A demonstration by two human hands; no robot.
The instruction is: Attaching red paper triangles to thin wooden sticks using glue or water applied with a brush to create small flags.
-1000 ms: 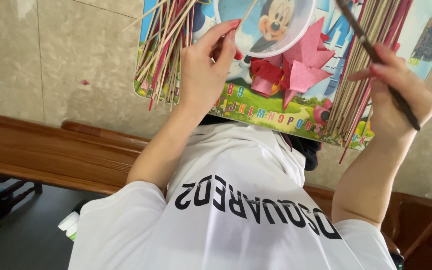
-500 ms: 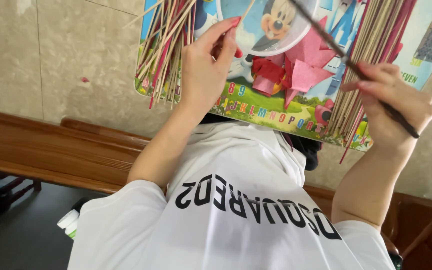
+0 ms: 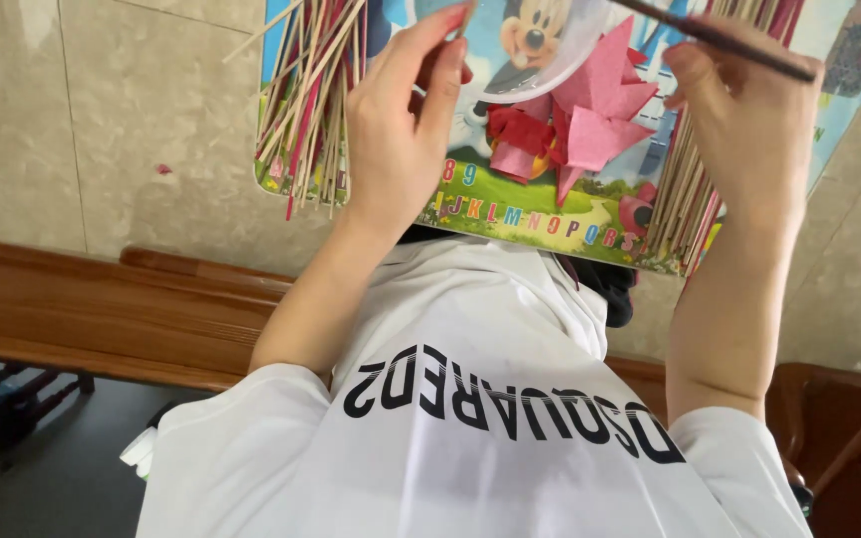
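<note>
The right hand (image 3: 749, 130) has tilted its gripped thin dark stick (image 3: 719, 40) flatter, above the pink paper star (image 3: 600, 110); the left hand (image 3: 401, 130) still pinches the clear bowl's rim (image 3: 550, 70).

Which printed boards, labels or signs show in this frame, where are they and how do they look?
Colourful rectangular cartoon picture board: on pale tiles, top centre; green near strip with multicoloured characters, blue above.
Pale blue printed sheet: top right corner, mostly hidden, small figure on it.
White shirt: bottom centre, one line of large black lettering, upside down.
Thin dark stick in the right hand: no label.
</note>
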